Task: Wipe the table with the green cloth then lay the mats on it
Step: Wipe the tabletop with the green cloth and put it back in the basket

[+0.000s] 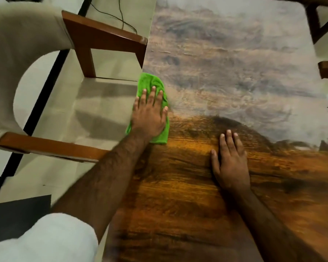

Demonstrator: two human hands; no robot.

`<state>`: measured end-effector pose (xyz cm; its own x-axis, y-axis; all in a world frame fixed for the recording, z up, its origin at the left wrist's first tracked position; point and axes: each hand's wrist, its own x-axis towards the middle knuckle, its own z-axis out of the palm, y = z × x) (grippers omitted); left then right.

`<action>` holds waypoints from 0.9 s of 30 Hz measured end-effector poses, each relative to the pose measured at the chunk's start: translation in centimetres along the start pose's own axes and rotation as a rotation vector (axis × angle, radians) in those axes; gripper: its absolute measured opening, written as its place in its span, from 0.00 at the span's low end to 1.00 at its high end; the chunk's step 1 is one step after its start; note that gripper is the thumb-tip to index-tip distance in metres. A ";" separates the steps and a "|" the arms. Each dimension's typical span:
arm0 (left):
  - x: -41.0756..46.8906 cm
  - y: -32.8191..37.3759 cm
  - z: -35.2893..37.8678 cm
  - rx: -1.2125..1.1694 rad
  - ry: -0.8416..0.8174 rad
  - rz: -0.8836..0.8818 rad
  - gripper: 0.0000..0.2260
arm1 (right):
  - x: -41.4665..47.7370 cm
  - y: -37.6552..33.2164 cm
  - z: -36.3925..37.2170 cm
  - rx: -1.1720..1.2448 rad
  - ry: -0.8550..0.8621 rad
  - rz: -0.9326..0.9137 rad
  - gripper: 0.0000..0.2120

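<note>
I am pressing my left hand (150,114) flat, fingers spread wide, on top of the bright green microfibre cloth (151,86), pinning it against the glossy wood-grain table top (235,72) right at the table's left edge. The cloth is lying bunched under my palm, with a rounded fold showing beyond my fingertips and a corner showing below my wrist; part of it is reaching the very edge of the table. My fingers are not curling around it, they are lying on it.

My right hand (231,161) is resting palm down on the bare table, well apart from the cloth, fingers straight and close together, holding nothing. Both forearms are bare, and a white sleeve (51,241) is showing at my left upper arm.

The far half of the table is looking pale and hazy with reflected light, while the near half is showing a warm orange-brown grain. Just beside the table on my left, a wooden-framed armchair with beige upholstery (17,53) is standing on the pale tiled floor (106,103), one arm nearly touching the table's edge. No mats are showing on the table.
</note>
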<state>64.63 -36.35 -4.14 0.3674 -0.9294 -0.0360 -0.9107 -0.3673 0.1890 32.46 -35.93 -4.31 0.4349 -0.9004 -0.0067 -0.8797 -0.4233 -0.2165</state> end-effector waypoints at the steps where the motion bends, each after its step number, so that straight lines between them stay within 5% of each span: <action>1: 1.1 -0.1 -0.1 -0.004 -0.014 -0.024 0.32 | 0.0 0.1 0.0 -0.002 0.004 0.000 0.33; 12: -14.5 3.6 0.4 0.050 -0.108 -0.060 0.33 | -0.2 0.2 -0.2 0.010 -0.040 0.025 0.34; 27: 13.3 -0.1 -1.6 0.015 -0.071 -0.105 0.33 | 0.0 0.3 0.3 -0.025 -0.037 0.030 0.33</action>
<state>69.88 -48.63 -3.11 0.4470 -0.8858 -0.1247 -0.8709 -0.4628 0.1656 32.25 -36.03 -4.63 0.4150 -0.9085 -0.0486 -0.8967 -0.3994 -0.1910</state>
